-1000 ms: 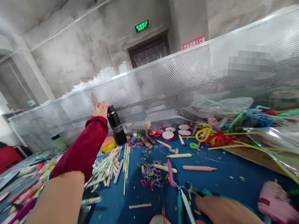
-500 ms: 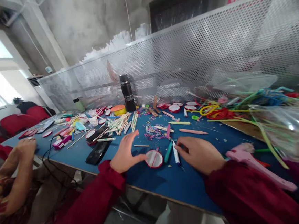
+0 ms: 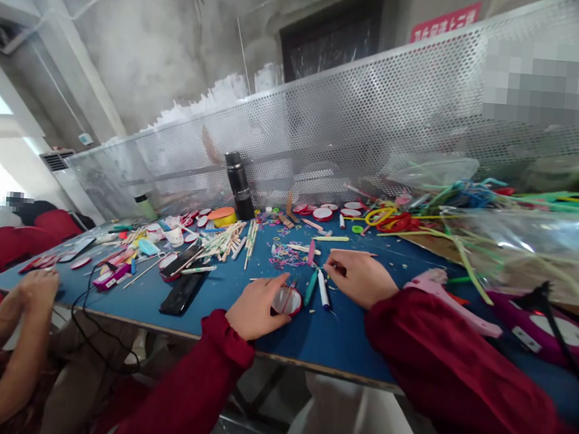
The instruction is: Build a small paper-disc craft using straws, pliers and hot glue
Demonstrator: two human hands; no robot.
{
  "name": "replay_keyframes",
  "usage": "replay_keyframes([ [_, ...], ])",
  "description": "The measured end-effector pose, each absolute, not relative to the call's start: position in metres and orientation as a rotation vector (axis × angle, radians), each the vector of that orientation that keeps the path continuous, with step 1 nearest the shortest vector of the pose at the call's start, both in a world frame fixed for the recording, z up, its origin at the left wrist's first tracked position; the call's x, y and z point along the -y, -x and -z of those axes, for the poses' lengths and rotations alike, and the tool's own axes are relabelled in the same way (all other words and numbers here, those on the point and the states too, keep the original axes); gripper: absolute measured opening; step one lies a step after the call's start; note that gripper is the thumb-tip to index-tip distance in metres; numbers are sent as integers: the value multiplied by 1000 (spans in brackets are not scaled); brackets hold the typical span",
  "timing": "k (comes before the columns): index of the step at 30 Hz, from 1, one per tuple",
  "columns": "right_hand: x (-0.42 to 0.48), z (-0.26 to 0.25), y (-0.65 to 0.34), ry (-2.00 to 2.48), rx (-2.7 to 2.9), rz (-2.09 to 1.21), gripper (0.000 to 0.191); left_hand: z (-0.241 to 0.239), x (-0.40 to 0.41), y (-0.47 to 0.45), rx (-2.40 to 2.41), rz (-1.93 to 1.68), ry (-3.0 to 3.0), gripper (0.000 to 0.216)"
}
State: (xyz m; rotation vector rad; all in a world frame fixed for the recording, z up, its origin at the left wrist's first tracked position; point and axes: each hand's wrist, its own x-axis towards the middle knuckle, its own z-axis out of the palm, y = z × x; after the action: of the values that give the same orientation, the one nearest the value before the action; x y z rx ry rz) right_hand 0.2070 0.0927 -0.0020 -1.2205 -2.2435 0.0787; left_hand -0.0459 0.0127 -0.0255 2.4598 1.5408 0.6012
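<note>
My left hand has its thumb and fingers round a small round white piece with a red rim, which lies on the blue table. A thin strip runs across its face. Right of it lie a teal pen and a white pen with a dark blue end. Just beyond these, my right hand rests with its fingertips pinched together; whatever is between them is too small to make out. Tiny coloured loops are scattered behind the pens. A pink stick stands out among them.
A pink glue gun and a purple device lie on the right. Left are a black phone, wooden sticks and a black bottle. A perforated metal panel borders the back. Another person's hands rest at far left.
My left hand has moved onto the round piece and closed round its rim; before, it was spread beside it. My right hand remains pinched near the pens, slightly further from the white one.
</note>
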Motion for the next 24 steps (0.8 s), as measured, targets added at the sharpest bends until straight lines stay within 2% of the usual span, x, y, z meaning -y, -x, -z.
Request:
replay_keyframes([
  [5, -91, 1, -205, 1228, 2254, -144, 23, 23, -19, 34, -1565, -778, -2457, 96],
  [11, -86, 3, -199, 1143, 2271, -389, 40, 22, -29, 13, -1693, -1154, -2314, 97],
  [21, -91, 10, -196, 1064, 2025, -999, 38, 20, -44, 15, -1494, -1181, -2388, 98],
  [23, -94, 11, -197, 1086, 1941, -1061, 39, 12, -49, 35, -1511, -1212, -2374, 83],
  [24, -96, 12, -197, 1100, 1906, -1074, 38, 7, -52, 47, -1556, -1215, -2358, 66],
])
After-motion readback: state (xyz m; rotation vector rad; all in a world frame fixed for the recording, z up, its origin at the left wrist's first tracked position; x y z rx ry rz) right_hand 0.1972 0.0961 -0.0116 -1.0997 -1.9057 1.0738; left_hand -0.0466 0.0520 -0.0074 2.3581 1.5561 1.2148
